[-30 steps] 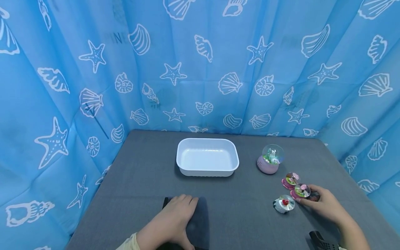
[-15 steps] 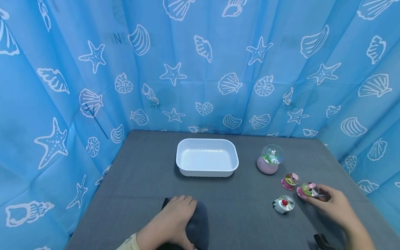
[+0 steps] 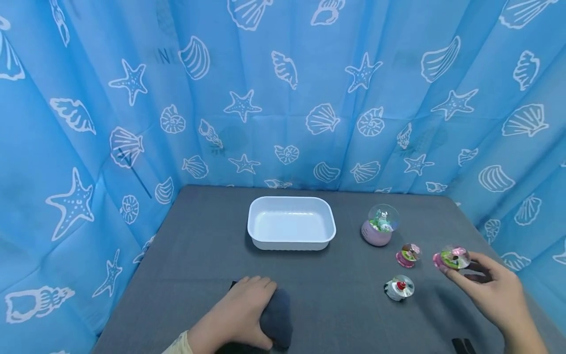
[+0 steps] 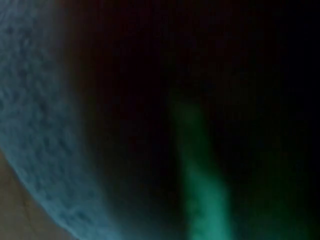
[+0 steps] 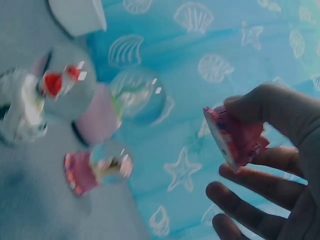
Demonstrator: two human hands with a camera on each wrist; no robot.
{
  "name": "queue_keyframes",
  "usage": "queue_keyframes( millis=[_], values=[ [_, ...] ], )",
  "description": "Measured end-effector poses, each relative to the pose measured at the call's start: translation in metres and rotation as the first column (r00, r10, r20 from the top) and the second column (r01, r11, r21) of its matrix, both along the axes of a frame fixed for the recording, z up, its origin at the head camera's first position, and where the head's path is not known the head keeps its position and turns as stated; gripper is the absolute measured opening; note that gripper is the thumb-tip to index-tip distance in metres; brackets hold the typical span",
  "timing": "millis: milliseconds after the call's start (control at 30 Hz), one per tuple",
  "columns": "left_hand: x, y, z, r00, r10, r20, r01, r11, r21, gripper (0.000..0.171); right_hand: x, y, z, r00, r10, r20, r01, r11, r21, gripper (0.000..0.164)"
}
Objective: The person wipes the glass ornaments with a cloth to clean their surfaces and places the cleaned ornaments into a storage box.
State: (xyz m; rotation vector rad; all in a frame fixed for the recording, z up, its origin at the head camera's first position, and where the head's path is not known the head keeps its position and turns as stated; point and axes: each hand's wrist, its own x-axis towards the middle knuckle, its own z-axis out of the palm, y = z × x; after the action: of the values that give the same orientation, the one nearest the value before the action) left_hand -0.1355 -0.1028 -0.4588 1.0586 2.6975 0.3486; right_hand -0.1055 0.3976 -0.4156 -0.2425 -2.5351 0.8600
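Note:
My right hand (image 3: 497, 290) holds a small snow globe (image 3: 455, 257) with a pink base, raised above the table. In the right wrist view, thumb and forefinger pinch its pink base (image 5: 240, 137), while the other fingers spread beneath. Left of it stand a similar pink-based snow globe (image 3: 408, 255) and a white-based snow globe (image 3: 399, 288) with a red figure inside. A larger snow globe (image 3: 380, 225) with a lilac base is farther back. My left hand (image 3: 245, 314) rests low at the front, fingers loosely bent, beside a dark patch; its wrist view is mostly black.
A white rectangular tray (image 3: 292, 244) stands at the back middle of the grey cloth-covered table (image 3: 212, 236). Behind and along the sides hangs a blue curtain (image 3: 265, 137) with white shells and starfish. A black strap end (image 3: 463, 345) shows at the front right.
My right hand has lifted the pink-based snow globe away from its neighbours, moving right and up. The left hand has barely moved.

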Motion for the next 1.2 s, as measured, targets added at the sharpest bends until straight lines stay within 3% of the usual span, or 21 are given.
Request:
queue_keyframes(
  millis=[100, 233, 467, 700, 867, 1033, 1200],
  values=[
    [0.0, -0.001, 0.003, 1.0, 0.012, 0.014, -0.013, 0.999, 0.053, 0.092, 0.004, -0.013, 0.008, 0.998, 0.019, -0.056, -0.019, 1.0, 0.005, 0.047],
    [0.0, -0.003, 0.008, 1.0, 0.015, 0.01, -0.017, 0.985, 0.171, 0.086, 0.008, -0.028, 0.019, 0.99, 0.109, -0.094, -0.11, 0.994, -0.001, 0.041],
    [-0.003, -0.003, 0.013, 0.998, 0.013, -0.058, 0.01, 0.925, 0.379, 0.087, 0.006, -0.055, 0.031, 0.951, 0.276, -0.137, -0.273, 0.961, 0.042, 0.039],
    [-0.007, -0.002, 0.022, 0.998, 0.059, -0.022, -0.038, 0.845, 0.534, 0.09, -0.001, -0.084, 0.034, 0.879, 0.43, -0.207, -0.436, 0.9, 0.017, 0.048],
    [-0.012, 0.001, 0.027, 0.998, 0.057, -0.001, -0.044, 0.786, 0.616, 0.088, -0.005, -0.1, 0.034, 0.826, 0.508, -0.243, -0.523, 0.852, 0.004, 0.051],
    [-0.018, 0.006, 0.033, 0.999, 0.024, -0.038, 0.008, 0.736, 0.676, 0.089, -0.012, -0.116, 0.036, 0.749, 0.597, -0.287, -0.622, 0.783, 0.008, 0.052],
    [-0.021, 0.016, 0.041, 0.999, 0.008, -0.053, 0.032, 0.706, 0.707, 0.09, -0.018, -0.131, 0.039, 0.706, 0.66, -0.258, -0.683, 0.731, 0.0, 0.05]
  ],
)
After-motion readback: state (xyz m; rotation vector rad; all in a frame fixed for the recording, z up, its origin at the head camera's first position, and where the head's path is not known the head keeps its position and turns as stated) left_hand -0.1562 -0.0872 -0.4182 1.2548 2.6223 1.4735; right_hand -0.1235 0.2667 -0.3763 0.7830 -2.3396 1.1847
